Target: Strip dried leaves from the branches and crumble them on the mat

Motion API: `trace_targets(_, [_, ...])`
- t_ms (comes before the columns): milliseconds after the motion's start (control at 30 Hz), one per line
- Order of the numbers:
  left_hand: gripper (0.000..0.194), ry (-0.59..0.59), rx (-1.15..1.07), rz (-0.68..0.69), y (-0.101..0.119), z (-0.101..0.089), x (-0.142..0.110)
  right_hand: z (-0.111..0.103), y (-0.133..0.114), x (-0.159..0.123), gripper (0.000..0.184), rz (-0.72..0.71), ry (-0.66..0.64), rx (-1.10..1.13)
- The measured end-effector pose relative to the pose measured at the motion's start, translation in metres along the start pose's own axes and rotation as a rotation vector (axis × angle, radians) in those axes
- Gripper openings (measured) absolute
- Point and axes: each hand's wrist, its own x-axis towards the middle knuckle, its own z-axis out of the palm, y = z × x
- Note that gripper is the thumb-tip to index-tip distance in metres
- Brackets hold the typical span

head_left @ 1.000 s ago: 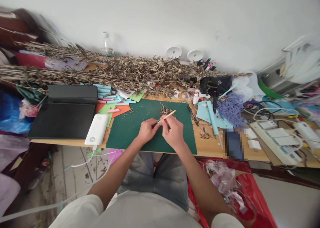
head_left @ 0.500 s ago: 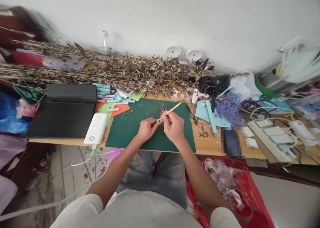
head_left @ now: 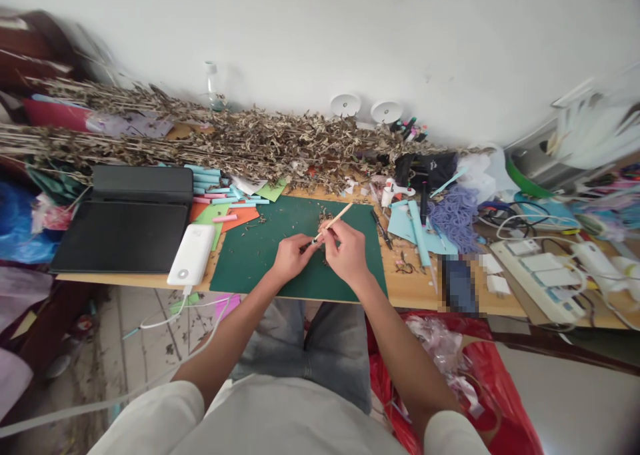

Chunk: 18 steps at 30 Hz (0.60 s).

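Note:
My right hand (head_left: 345,250) is closed in a pinch around a thin pale wooden stick (head_left: 342,213), whose upper end slants up to the right. My left hand (head_left: 293,258) is closed too, its thumb and fingertips meeting at the stick's lower end. A small dark and whitish bit shows there, too small to name. Both hands are over a dark green cutting mat (head_left: 245,268). Crumbled dry plant bits (head_left: 326,215) lie on the mat just behind the fingers.
Bundles of dried plants (head_left: 260,135) stretch along the back. To the left are a black tablet case (head_left: 125,235), a white power bank (head_left: 191,255) and rolled paper tubes (head_left: 205,175). A glue gun (head_left: 397,191), purple yarn (head_left: 455,218) and a power strip (head_left: 543,285) sit right.
The stick and both hands have shifted slightly left in the view, and the stick stands a little steeper. Both hands keep their pinch.

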Motion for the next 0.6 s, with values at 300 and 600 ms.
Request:
trace_targets(300, [0.032,0.020,0.004,-0.013,-0.0008,0.0022,0.0002,-0.0045,0.0007,-0.0007,0.013,-0.004,0.020,0.020])
trace_targets(600, [0.035,0.012,-0.007,-0.035,-0.0012,0.0003,0.0002,-0.0020,-0.0020,-0.0059,0.012,0.044,0.070,0.111])
